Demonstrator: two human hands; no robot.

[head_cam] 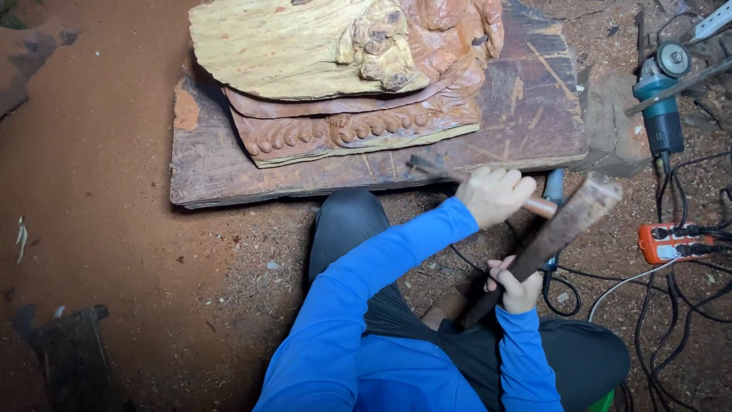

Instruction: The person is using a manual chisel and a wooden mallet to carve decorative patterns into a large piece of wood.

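Two hands, two tools: chisel and wooden mallet over one carved block.

Left hand (494, 197) is closed tight around the chisel (473, 183), whose blade lies on the plank (206, 164) just beside the carved wood block (335, 76); right hand (517, 288) is wrapped fully round the handle of the wooden mallet (560, 229), its head raised near the chisel's end. One carving rests on one plank. Off to the right lie one angle grinder (660, 99) and one orange power strip (675, 243) with plugs in its sockets, cables trailing over the sawdust floor (114, 191).

Reddish dirt floor (114, 191) strewn with wood chips, dimly lit.
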